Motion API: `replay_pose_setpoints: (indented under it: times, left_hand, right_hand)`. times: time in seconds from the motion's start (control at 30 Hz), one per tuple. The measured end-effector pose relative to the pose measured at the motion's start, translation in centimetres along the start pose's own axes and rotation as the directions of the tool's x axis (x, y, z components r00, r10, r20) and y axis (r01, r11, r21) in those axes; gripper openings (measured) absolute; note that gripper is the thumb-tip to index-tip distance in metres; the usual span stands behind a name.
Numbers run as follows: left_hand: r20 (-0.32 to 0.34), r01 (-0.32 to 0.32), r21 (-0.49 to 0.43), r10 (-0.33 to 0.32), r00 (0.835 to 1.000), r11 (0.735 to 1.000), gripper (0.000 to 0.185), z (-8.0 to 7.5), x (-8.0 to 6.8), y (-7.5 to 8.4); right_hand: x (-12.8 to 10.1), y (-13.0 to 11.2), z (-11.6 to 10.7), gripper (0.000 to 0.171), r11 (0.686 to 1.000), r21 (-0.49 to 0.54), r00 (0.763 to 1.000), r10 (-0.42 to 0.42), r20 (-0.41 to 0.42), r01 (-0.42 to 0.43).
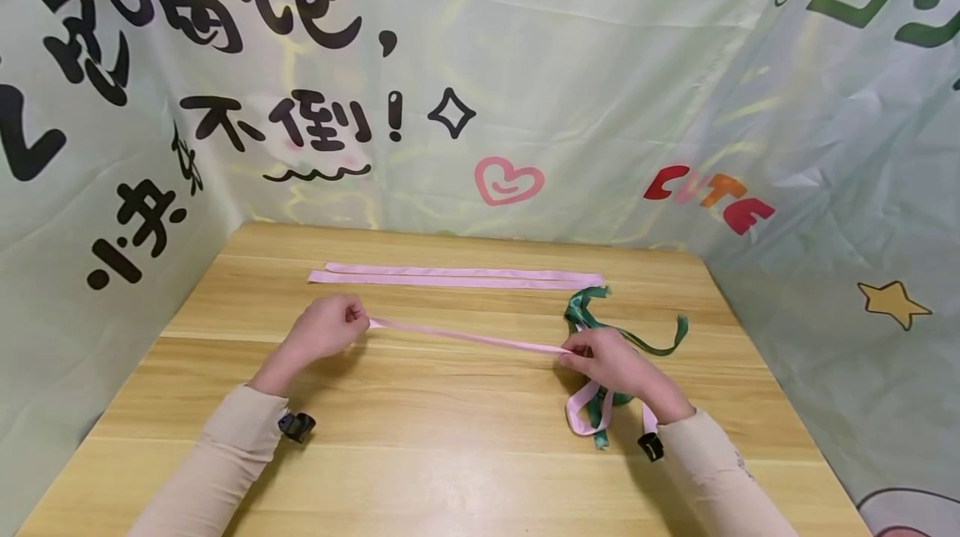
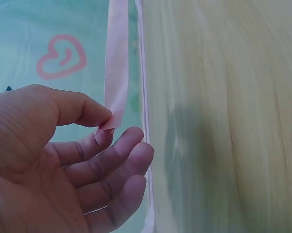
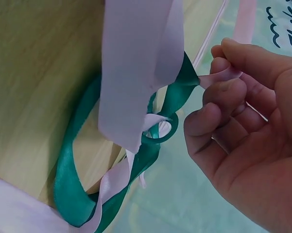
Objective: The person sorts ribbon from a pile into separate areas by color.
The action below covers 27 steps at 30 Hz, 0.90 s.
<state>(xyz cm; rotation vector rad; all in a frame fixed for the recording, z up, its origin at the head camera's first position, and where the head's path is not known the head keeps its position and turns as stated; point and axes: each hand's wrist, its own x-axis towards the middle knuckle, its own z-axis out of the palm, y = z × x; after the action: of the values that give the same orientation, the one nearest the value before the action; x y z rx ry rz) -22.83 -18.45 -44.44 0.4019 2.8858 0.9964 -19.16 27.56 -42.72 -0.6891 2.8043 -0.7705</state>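
Observation:
A pink ribbon (image 1: 465, 338) is stretched taut above the wooden table (image 1: 420, 437) between my two hands. My left hand (image 1: 324, 328) pinches its left end between thumb and forefinger; the left wrist view shows the ribbon end (image 2: 111, 116) at the thumb tip. My right hand (image 1: 607, 360) pinches the ribbon at its right part, and the rest hangs down in a loop (image 1: 581, 416). A green ribbon (image 1: 592, 316) lies tangled under and beside the right hand, seen closely as green ribbon (image 3: 73, 194) with pink ribbon (image 3: 136, 73) over it.
Two more pink ribbons (image 1: 450, 276) lie flat side by side near the table's far edge. Printed cloth backdrops (image 1: 600, 87) stand along the back, left and right edges of the table.

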Motion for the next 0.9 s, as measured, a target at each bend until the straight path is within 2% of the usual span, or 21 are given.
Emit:
replay_pose_setpoints:
  times: [0.2, 0.53, 0.9]
  left_hand:
    - [0.008, 0.032, 0.005, -0.032, 0.999, 0.999, 0.015, -0.7, 0.1, -1.0]
    - [-0.028, 0.085, 0.04, -0.084, 0.996, 0.996, 0.014, -2.1, -0.1, -2.7]
    - [-0.046, 0.143, 0.073, -0.14, 0.989, 0.987, 0.015, -3.9, -1.1, -4.5]
  right_hand:
    - [0.2, 0.7, -0.6, 0.012, 0.997, 0.054, 0.999, 0.05, 0.021, -0.051]
    - [0.3, 2.3, -1.1, 0.017, 0.988, 0.085, 0.992, 0.126, 0.013, -0.126]
    - [0.1, 2.8, -2.0, 0.024, 0.989, 0.085, 0.992, 0.122, -0.02, -0.12]
